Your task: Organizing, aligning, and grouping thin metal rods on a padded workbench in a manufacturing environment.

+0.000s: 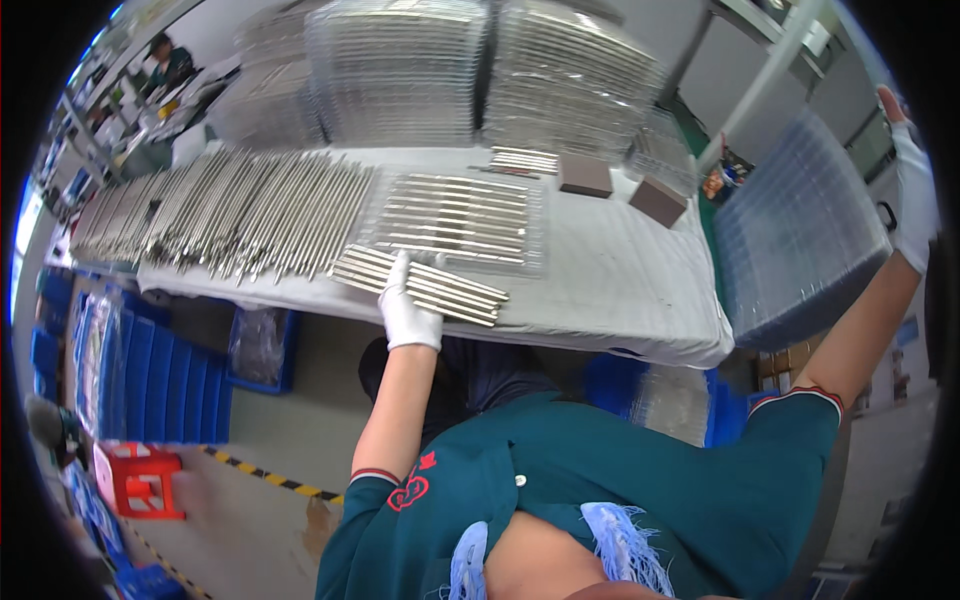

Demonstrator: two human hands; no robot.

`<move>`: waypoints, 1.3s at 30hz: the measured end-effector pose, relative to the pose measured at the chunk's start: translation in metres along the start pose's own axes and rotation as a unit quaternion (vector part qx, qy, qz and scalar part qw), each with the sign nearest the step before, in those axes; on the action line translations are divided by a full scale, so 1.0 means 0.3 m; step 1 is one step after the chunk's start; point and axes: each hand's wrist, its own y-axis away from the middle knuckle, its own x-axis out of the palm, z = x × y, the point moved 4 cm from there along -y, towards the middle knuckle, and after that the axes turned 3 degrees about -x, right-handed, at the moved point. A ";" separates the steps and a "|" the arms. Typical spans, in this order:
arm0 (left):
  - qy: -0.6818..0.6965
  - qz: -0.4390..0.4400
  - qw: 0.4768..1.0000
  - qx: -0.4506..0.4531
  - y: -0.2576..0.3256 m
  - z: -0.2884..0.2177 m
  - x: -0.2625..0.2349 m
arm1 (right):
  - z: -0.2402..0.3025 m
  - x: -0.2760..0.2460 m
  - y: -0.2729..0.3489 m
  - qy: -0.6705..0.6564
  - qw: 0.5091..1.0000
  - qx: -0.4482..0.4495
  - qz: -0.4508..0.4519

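1. My left hand (408, 308), in a white glove, lies flat with its fingers spread on a small batch of shiny metal rods (420, 284) set side by side; it presses down on them and is not closed around anything.
2. That batch sits at the near edge of the white-covered work table (620, 290), the rods slanting across the edge.
3. Just beyond the batch, farther in on the table, lies a clear plastic tray (455, 222) with grooves, and a row of the same metal rods rests in it, one per groove.
4. To the left of the tray a broad spread of loose metal rods (225, 210) covers the table top, lying close together.
5. At the far side of the table stand tall stacks of clear trays (450, 70), packed tight; I cannot tell whether they hold rods.
6. Two small brown blocks (620, 187) rest on the table to the right of the filled tray.
7. My right hand (912, 185), also in a white glove, is stretched up and out well to the right of the table, at the top of a leaning stack of bluish clear plastic trays (800, 235); I cannot tell whether its fingers grasp the stack or only touch it.
8. Below the table's left end stand blue plastic crates (150, 375), and a red stool (140, 480) stands on the floor near them.
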 end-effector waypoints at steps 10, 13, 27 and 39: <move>0.073 -0.047 0.996 0.012 0.026 0.007 -0.002 | 0.026 0.907 0.542 -0.320 0.794 0.414 0.310; 0.065 -0.031 0.997 0.022 0.015 0.016 -0.012 | 0.011 1.069 0.739 -0.357 0.715 0.475 0.369; 0.073 -0.035 0.997 0.012 0.022 0.016 -0.008 | -0.047 1.203 0.826 -0.171 0.739 0.400 0.514; 0.061 -0.036 0.997 0.009 0.023 0.012 -0.005 | -0.018 1.210 0.775 -0.154 0.718 0.391 0.554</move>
